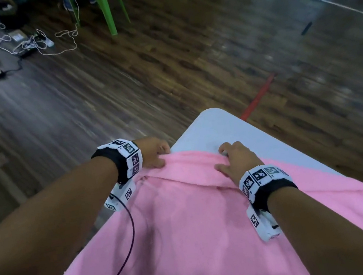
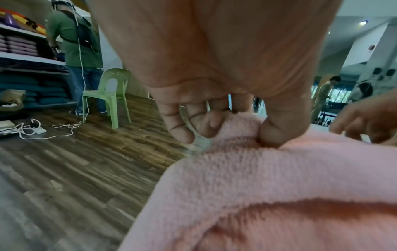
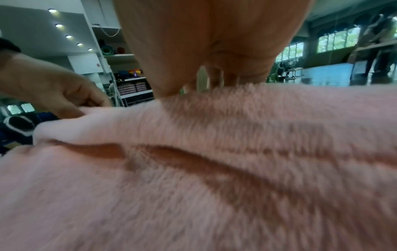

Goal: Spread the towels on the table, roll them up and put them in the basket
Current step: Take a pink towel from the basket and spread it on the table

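The left hand (image 2: pixel 214 95) pinches the far edge of the pink towel (image 1: pixel 192 232), with the thumb (image 2: pixel 277 134) on top and the curled fingers (image 2: pixel 180 125) tucked behind a small fold. The right hand (image 1: pixel 236 158) sits on the same far edge, a bit to the right. Its fingers bend down over the edge, and it looks like it grips the fold too, but the right wrist view hides the fingertips behind the fluffy cloth, so this is a guess.

Between the two hands the edge is lifted into a low soft ridge. This ridge runs left to right.

The rest of the towel lies flat on the white table (image 1: pixel 200 126). It spreads from the hands back toward the person, and it covers most of the table top. Only the far corner of the table is bare. The towel's near left corner reaches the table's edge.

The roll looks like it is just starting. All the cloth to be rolled lies on the near side of both hands, so the ridge should turn toward the person. The roll's long side will go left to right. Both hands are about as near to it. No basket can be seen.
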